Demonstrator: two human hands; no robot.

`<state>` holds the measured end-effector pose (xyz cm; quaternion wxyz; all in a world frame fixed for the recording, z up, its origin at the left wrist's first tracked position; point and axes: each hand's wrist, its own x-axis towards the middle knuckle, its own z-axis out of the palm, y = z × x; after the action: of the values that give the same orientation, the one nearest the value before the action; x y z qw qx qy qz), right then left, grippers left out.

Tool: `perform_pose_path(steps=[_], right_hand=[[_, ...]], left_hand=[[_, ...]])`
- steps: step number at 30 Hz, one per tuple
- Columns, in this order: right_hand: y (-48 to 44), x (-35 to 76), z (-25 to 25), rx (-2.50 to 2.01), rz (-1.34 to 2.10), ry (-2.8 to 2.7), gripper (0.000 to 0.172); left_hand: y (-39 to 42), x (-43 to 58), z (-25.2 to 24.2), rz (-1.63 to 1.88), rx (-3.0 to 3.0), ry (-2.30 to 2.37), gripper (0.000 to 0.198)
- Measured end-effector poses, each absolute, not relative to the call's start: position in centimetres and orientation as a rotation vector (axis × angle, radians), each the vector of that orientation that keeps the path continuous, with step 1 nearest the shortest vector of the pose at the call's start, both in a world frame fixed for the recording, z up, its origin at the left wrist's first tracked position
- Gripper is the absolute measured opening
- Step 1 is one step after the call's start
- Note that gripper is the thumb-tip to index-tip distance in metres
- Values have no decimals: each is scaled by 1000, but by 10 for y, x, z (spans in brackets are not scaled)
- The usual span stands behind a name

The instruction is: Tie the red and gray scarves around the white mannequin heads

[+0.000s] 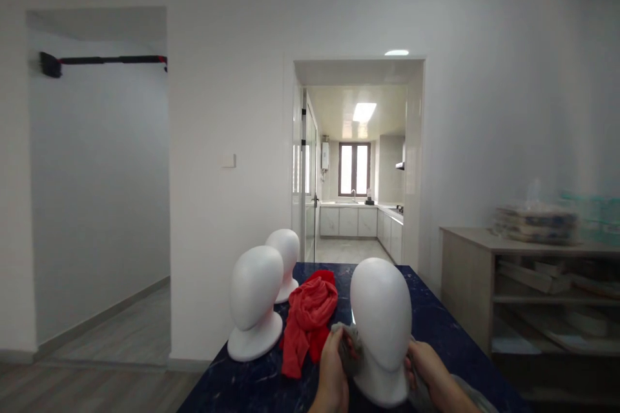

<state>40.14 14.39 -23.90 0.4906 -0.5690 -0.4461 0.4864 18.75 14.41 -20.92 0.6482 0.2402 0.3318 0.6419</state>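
Note:
A white foam mannequin head (pixel 380 316) stands upright close in front of me on the dark blue table. To the left of its neck, my left hand (pixel 332 371) is closed on a bunched grey cloth (pixel 349 350), perhaps a scarf. My right hand (pixel 431 371) is on the other side of the neck, fingers curled round more of the same grey fabric, which trails down beside the wrist. Whether the cloth runs behind the neck is hidden by the head. Left of my left hand lies a crumpled red scarf (pixel 312 310).
Two more white mannequin heads, a nearer one (pixel 256 290) and a farther one (pixel 285 251), stand at the left edge of the blue table (pixel 436 329). A wooden shelf unit (pixel 465 264) stands at the right, with wrapped packages (pixel 535 222) on top. A doorway beyond opens onto a kitchen.

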Motion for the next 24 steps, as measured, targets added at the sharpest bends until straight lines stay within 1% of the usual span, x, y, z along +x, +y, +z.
perform_pose_path(steps=[3,4,7,11,14,21,24], right_hand=[[135,393,-242,-1482,724,-1119,32],[133,392,-241,-1514,641,-1159,31],[129,390,-236,-1628,544,-1226,37],[123,387,-230,-1638,555,-1237,41],[117,382,-224,-1626,563,-1233,40],[103,374,-207,-1642,547,-1249,36],[101,374,-204,-1644,547,-1253,35]], left_hand=[[134,196,-220,1328,827,730,59],[131,196,-220,1290,924,730,63],[128,194,-221,1259,1116,737,66],[129,189,-229,1286,1151,748,68],[128,187,-230,1300,1265,818,63],[120,179,-226,1467,1396,1145,37],[114,174,-220,1474,1382,1155,29]])
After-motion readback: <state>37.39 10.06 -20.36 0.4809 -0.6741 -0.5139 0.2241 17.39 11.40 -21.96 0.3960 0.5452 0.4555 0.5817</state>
